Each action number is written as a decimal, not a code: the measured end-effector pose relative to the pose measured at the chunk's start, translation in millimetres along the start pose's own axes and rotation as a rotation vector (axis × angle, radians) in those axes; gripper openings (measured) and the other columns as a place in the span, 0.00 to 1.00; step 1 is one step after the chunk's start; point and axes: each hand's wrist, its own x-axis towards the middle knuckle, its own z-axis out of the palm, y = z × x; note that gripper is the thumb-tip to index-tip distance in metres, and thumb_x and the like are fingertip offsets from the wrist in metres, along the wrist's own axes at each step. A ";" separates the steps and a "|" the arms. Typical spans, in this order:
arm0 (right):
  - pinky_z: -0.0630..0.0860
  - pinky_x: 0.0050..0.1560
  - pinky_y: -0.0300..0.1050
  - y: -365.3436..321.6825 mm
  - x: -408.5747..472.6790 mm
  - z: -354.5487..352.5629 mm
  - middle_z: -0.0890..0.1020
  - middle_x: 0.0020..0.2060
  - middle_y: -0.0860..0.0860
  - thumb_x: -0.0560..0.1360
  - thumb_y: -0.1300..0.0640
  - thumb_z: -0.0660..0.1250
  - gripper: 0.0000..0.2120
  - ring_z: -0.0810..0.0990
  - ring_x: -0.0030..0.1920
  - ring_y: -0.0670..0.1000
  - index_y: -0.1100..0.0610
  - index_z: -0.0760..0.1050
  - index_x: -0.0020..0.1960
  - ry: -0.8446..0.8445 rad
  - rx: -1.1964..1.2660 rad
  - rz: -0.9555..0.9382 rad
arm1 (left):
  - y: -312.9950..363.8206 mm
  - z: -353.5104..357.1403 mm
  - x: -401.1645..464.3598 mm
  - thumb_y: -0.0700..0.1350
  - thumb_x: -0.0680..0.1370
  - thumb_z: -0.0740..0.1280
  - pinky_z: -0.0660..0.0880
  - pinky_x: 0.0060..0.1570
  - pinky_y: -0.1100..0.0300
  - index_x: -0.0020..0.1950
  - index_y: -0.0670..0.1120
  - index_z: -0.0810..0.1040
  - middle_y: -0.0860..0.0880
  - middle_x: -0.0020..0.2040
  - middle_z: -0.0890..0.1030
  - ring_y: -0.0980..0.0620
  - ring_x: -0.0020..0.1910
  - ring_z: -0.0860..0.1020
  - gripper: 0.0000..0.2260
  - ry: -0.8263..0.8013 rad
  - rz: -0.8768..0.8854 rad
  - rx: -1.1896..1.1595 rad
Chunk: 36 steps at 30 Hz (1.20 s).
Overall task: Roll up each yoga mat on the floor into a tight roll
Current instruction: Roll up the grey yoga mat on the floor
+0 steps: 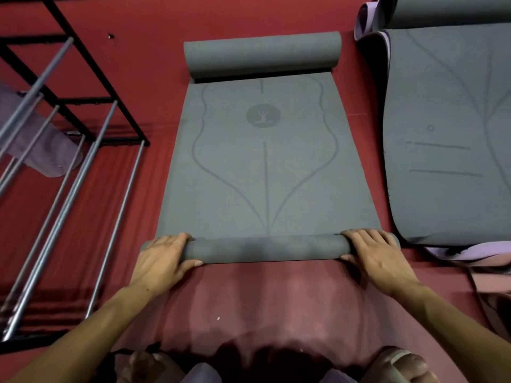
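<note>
Fingers (367,236) of the right hand (378,255) curl over the right end of the near roll (265,248), with the thumb tucked against its near side; fingers (177,239) of the left hand (163,261) wrap the left end in the same way, thumb pressed along the near edge. Both hands thus grip a slim grey cylinder formed from the near end of the grey yoga mat (262,167), which lies lengthwise on the red floor (149,78), directly ahead of the person.

The roll is only a few turns thick. Beyond it most of the mat is flat, its printed alignment lines and seated-figure emblem (263,115) exposed. The far end (262,55) is itself curled into a fatter, looser roll, apparently from storage; it would likely need flattening or absorbing as the near roll advances.

To the right, just beside the first mat, lies a second grey mat (448,139) with a lilac underside, mostly flat, its far end also curled. It appears untouched. A pinkish mat (276,299) lies under the person's forearms, near side, flat as far as can be seen.

At left stands a black metal rack (69,100) with grey bars, and a lilac rolled item (49,153) rests behind them.

Judged progress: early. One mat is begun, and at least one more is not yet started.
</note>
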 end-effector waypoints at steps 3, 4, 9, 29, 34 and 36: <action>0.69 0.62 0.49 4.5 8.7 -6.4 0.79 0.60 0.39 0.80 0.30 0.51 0.27 0.77 0.61 0.48 0.42 0.71 0.70 -0.104 -0.007 0.017 | -2.8 -6.6 6.0 0.79 0.72 0.57 0.74 0.55 0.53 0.62 0.59 0.74 0.56 0.53 0.85 0.50 0.55 0.83 0.31 -0.054 -0.018 -0.025; 0.69 0.61 0.48 6.2 9.8 -8.7 0.79 0.60 0.38 0.79 0.28 0.49 0.28 0.76 0.61 0.47 0.41 0.70 0.71 -0.138 -0.009 0.027 | -4.5 -8.6 8.2 0.79 0.72 0.58 0.74 0.55 0.53 0.64 0.60 0.74 0.57 0.54 0.85 0.50 0.56 0.83 0.31 -0.083 -0.027 -0.033; 0.65 0.54 0.44 7.2 0.7 -17.9 0.78 0.63 0.35 0.74 0.22 0.41 0.37 0.76 0.63 0.44 0.36 0.68 0.74 -0.282 -0.018 0.027 | -15.0 -13.2 1.6 0.82 0.69 0.57 0.77 0.55 0.54 0.69 0.65 0.71 0.61 0.59 0.84 0.52 0.61 0.82 0.35 -0.224 -0.017 -0.069; 0.77 0.58 0.52 10.8 12.6 -16.3 0.79 0.54 0.40 0.70 0.31 0.70 0.22 0.78 0.58 0.49 0.38 0.78 0.60 -0.329 0.337 0.159 | -15.0 15.5 -4.8 0.76 0.63 0.70 0.78 0.57 0.50 0.60 0.64 0.80 0.65 0.55 0.79 0.59 0.56 0.78 0.30 0.057 -0.120 -0.498; 0.71 0.59 0.45 9.1 11.6 -19.6 0.71 0.53 0.40 0.76 0.32 0.67 0.24 0.66 0.54 0.47 0.33 0.75 0.70 -0.279 0.184 0.111 | -9.7 12.7 -5.6 0.75 0.70 0.62 0.76 0.54 0.50 0.54 0.63 0.85 0.66 0.52 0.81 0.57 0.54 0.79 0.24 0.101 -0.059 -0.312; 0.76 0.56 0.47 4.2 11.9 -25.9 0.71 0.52 0.38 0.75 0.32 0.68 0.25 0.66 0.54 0.46 0.31 0.73 0.71 -0.285 0.157 0.125 | -12.3 10.0 -5.8 0.76 0.71 0.60 0.76 0.52 0.50 0.54 0.62 0.85 0.66 0.51 0.82 0.58 0.53 0.80 0.25 0.094 -0.024 -0.230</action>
